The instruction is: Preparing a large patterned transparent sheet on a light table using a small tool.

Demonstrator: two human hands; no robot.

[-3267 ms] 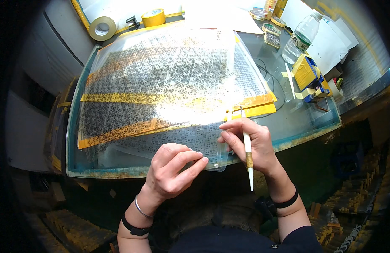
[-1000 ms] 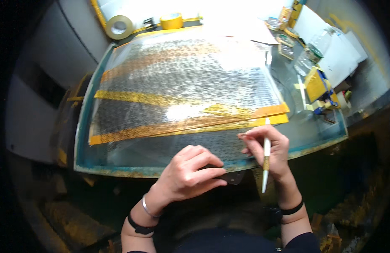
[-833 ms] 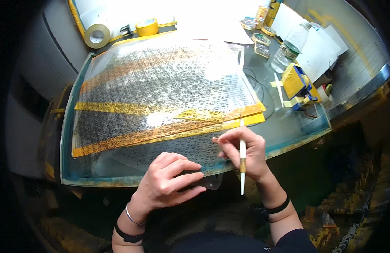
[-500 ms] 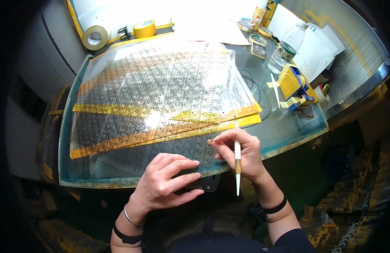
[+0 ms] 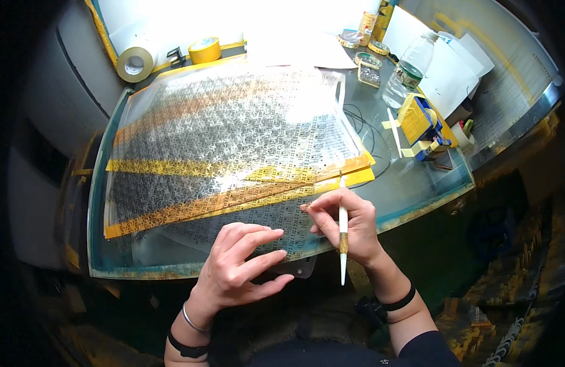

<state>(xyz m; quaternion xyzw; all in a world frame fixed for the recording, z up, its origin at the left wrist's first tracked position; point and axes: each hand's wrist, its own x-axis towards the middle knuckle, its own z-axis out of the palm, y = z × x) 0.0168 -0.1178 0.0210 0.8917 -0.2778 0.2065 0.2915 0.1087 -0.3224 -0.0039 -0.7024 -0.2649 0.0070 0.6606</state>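
Observation:
My right hand (image 5: 350,221) is closed round a slim white brush (image 5: 343,221), wrapped with brown tape near its middle. Its small dark tip points away from me and its white tapered end toward me. Thumb and index finger meet at a tiny brownish bit I cannot make out. My left hand (image 5: 241,263) holds nothing; its fingers are apart and curved over the near edge of a see-through film (image 5: 191,125) printed with dense dark patterns. Beneath my left fingers a clear plate corner with a hole (image 5: 302,269) juts past the table edge.
The film lies on a glass-topped table (image 5: 411,205) with yellow and orange tape strips (image 5: 166,166) across it. Tape rolls (image 5: 136,65) stand at the back left. A plastic bottle (image 5: 411,70), a blue tape dispenser (image 5: 426,125) and a black cable (image 5: 371,131) are at the right.
The view has shifted slightly, so the table and film sit a little differently in the picture. Both hands keep nearly the same pose, the brush still in my right hand.

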